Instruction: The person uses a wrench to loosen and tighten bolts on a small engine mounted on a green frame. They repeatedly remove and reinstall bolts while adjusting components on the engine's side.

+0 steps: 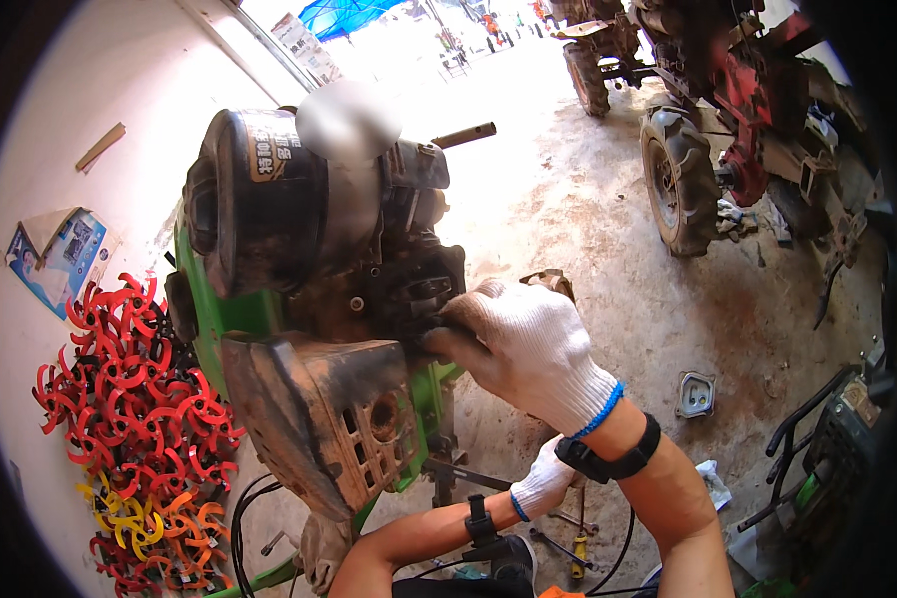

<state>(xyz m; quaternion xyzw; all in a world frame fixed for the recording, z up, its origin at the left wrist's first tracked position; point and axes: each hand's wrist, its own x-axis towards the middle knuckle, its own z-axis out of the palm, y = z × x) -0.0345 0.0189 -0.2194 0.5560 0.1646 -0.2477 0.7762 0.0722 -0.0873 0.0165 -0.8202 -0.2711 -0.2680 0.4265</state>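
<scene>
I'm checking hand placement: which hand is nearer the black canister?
Right. The right hand is below and right of the black canister; the left hand is farther away, lower in view.

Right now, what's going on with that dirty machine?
A person has a white-gloved right hand at the side of a dusty engine on a green frame; the fingertips are hard to make out, so I can't tell whether they grip anything. The gloved left hand is lower, partly behind the right forearm, its grip unclear. A slotted cover sits on the engine, and curved red blades lie piled to the left.
</scene>
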